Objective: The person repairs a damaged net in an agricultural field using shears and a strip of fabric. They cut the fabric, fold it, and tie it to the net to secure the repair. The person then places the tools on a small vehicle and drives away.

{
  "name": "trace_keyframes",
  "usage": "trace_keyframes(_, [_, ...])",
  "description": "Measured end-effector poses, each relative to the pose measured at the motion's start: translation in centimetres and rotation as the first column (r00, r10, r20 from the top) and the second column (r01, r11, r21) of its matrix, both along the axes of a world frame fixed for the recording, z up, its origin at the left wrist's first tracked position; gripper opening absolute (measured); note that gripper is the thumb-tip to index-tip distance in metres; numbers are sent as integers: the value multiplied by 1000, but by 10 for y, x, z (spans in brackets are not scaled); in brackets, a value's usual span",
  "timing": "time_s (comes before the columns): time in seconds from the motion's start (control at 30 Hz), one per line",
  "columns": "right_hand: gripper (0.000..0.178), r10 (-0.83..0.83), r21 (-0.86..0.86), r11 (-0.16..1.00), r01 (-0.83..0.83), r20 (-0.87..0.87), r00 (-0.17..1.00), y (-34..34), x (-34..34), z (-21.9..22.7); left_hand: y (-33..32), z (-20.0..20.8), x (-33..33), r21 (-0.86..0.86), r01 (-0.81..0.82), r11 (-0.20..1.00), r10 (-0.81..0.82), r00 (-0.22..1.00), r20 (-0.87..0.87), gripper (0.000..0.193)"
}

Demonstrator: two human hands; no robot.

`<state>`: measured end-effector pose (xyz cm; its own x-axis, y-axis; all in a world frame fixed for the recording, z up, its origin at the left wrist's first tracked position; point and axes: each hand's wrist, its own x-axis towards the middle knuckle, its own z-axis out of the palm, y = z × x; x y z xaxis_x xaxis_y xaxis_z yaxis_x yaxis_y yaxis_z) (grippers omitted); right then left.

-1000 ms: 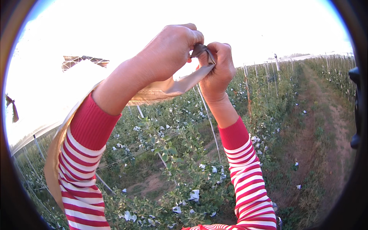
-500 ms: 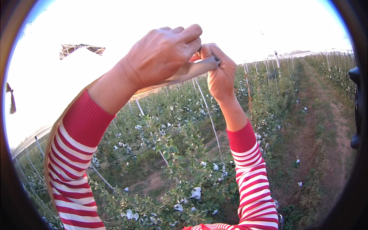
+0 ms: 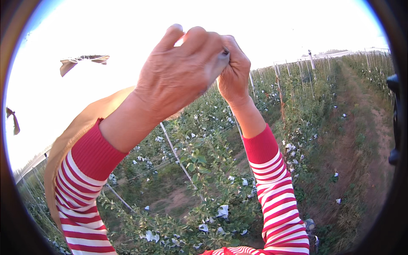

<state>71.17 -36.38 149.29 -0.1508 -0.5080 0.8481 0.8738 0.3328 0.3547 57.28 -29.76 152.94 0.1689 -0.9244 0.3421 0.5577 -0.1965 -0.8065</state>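
Both of my hands are raised high and held close together against the bright sky. My left hand (image 3: 178, 74) is in front, its back toward me, its fingers curled and partly hidden. Just beyond it, my right hand (image 3: 235, 76) is closed, its fingers bent inward. They grip a long tan strip of cloth-like material (image 3: 70, 136). It curves down behind my left forearm, its folded greyish end (image 3: 219, 63) showing between the hands. Exactly how the fingers hold it is hidden.
A brown scrap with white strings (image 3: 83, 63) and a dark knotted piece (image 3: 13, 121) show at upper left. Below are leafy plants (image 3: 197, 159) with white bags or papers (image 3: 223, 211), slanting poles (image 3: 174, 148) and wires. A dirt path (image 3: 346, 144) runs along the right.
My hands have come closer together, the left one turning its back toward me. The stretched strip between them is now mostly hidden, and more of it shows behind my left forearm.
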Motion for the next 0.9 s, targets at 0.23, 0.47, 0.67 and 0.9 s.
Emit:
trace_keyframes(0.23, [20,464,-376,749,-546,-291,837,10,-8,0,27,6,1,-367,134,920,-234,942,-240,16])
trace_keyframes(0.47, [13,540,-399,639,-657,-375,753,5,-7,3,34,-1,2,-454,230,861,-400,858,-324,14])
trace_keyframes(0.67, [15,884,-309,127,-943,-396,249,20,-2,-8,47,-7,0,-627,300,719,-597,729,-335,18])
trace_keyframes(0.9, [15,878,-398,-52,-916,-456,148,27,15,-14,53,-1,-1,-620,270,737,-612,655,-443,13])
